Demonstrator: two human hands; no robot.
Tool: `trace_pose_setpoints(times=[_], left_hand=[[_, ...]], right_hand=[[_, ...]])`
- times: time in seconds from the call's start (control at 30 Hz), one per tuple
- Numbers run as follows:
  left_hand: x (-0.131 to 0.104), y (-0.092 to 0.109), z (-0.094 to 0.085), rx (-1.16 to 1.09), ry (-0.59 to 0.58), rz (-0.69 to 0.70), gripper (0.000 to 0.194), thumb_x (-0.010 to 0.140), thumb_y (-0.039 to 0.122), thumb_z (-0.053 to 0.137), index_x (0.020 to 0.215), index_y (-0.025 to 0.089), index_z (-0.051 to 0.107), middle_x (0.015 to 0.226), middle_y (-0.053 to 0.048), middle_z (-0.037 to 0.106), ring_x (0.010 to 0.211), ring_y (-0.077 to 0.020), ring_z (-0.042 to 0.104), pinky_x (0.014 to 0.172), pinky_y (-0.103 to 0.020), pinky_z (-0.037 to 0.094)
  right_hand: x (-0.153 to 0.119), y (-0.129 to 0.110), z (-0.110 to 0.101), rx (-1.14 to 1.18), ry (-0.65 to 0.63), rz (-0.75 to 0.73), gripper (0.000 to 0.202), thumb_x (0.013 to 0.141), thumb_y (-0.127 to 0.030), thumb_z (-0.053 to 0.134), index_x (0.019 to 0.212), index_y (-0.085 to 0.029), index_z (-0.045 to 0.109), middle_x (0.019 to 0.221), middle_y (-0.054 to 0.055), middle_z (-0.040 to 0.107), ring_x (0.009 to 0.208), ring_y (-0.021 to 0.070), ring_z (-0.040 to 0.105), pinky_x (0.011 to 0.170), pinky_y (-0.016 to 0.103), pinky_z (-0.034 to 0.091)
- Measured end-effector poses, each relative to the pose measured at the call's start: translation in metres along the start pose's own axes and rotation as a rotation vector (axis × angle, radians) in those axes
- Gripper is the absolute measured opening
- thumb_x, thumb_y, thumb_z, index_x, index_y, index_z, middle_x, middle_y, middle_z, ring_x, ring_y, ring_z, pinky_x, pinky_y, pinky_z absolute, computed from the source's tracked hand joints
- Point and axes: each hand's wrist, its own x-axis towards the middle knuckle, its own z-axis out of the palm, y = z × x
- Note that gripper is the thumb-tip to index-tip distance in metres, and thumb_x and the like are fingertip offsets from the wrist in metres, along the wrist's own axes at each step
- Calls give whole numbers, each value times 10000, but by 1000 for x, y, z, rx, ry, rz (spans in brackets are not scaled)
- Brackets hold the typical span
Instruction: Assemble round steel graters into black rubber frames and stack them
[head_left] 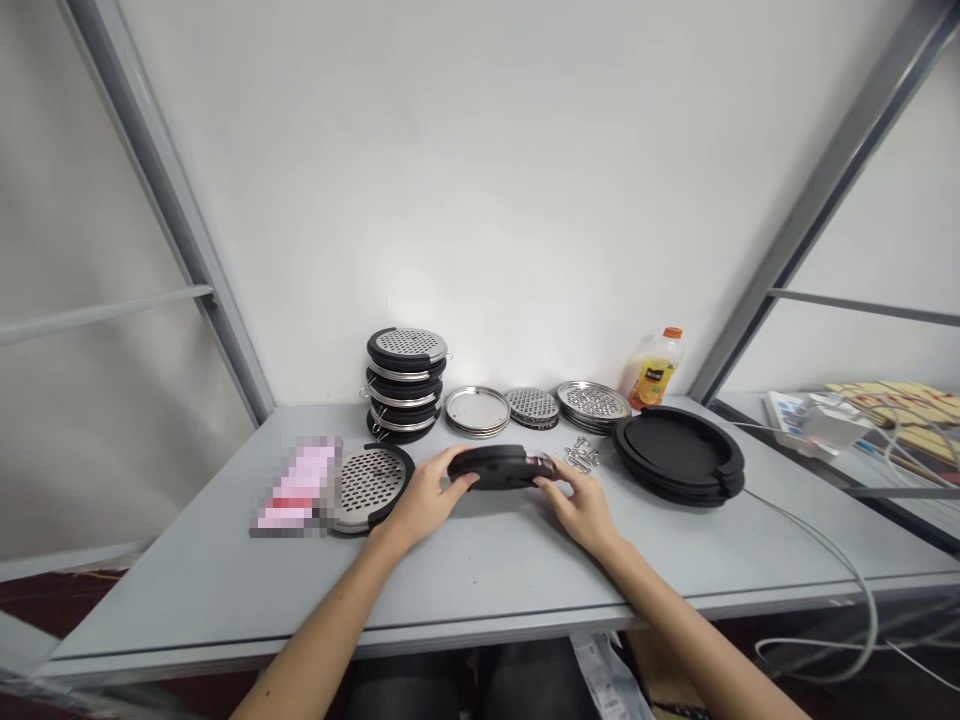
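Disc [491,468] between left hand [429,490] and right hand [583,507], stack [406,388] behind left, trays [675,452] right, bottle [656,372] behind the trays!

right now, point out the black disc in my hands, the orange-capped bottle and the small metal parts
Black disc [496,468], head view, its black rim.
Orange-capped bottle [655,376], head view, its label.
Small metal parts [580,456], head view, their middle.

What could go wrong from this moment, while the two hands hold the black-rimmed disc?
The black-rimmed disc might slip, as the fingers grip only its edges. The loose metal clips just beyond the right hand could scatter if brushed. The stack of perforated discs might topple if bumped.
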Motion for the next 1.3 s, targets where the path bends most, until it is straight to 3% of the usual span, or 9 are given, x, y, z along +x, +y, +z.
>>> trace_pose_setpoints(times=[0.13,0.33,0.4,0.57,0.67,0.77,0.9,1.17,1.3], left_hand=[[2,-4,2,-131,33,-52,327,882,369,570,1121,154,628,1015,-59,698,912,-199,646,831,-310,524],[-3,0,1,-76,-21,-39,315,873,339,595,1125,154,632,976,-50,713,863,-189,659,761,-280,544],[-5,-2,2,7,5,42,279,869,319,609,1098,162,641,965,-51,717,865,-191,668,765,-286,549],[-6,-15,6,269,83,459,312,869,139,579,1175,194,607,1153,-93,676,1097,-227,620,958,-417,499],[-5,-16,6,346,101,575,350,882,105,539,1215,200,586,1182,-101,661,1145,-232,595,972,-458,498],[-4,-13,7,375,94,635,341,901,103,506,1216,203,588,1157,-99,669,1146,-231,591,973,-481,498],[-4,-12,8,366,88,625,344,900,100,510,1219,208,582,1173,-93,658,1156,-226,582,995,-480,484],[-6,-11,3,331,109,382,502,887,206,580,1368,239,441,1358,-96,533,1284,-235,472,1069,-457,417],[-6,-14,2,351,99,377,442,908,143,510,1336,252,497,1384,-91,511,1291,-233,462,1060,-459,419]], right_hand=[[2,-8,-1,113,-72,68,307,905,-402,481,945,-182,692,841,49,734,781,241,678,650,310,526],[3,-8,1,165,-96,87,320,916,-400,465,1067,-183,645,978,79,712,875,250,665,747,357,540],[2,-7,2,137,-38,54,361,905,-382,487,1199,-193,579,1141,103,664,953,254,646,817,393,532],[-1,-5,3,50,57,-119,675,807,-301,620,1416,-215,343,1406,144,458,1228,289,496,992,480,444],[-1,-3,3,-16,12,-201,641,798,-238,623,1396,-226,391,1436,134,428,1302,289,424,1062,501,375],[-1,1,2,-40,-4,-240,465,834,-213,586,1295,-241,526,1365,117,520,1247,270,490,1041,491,401],[-2,7,1,-42,25,-259,364,864,-212,565,1224,-246,602,1259,105,621,1155,261,573,988,487,451],[0,-2,-4,30,102,-268,338,859,-220,565,1186,-247,646,1213,104,654,1129,257,603,958,460,491],[-1,-3,-4,28,85,-271,324,863,-234,548,1165,-256,663,1221,98,650,1145,266,596,970,474,483]])
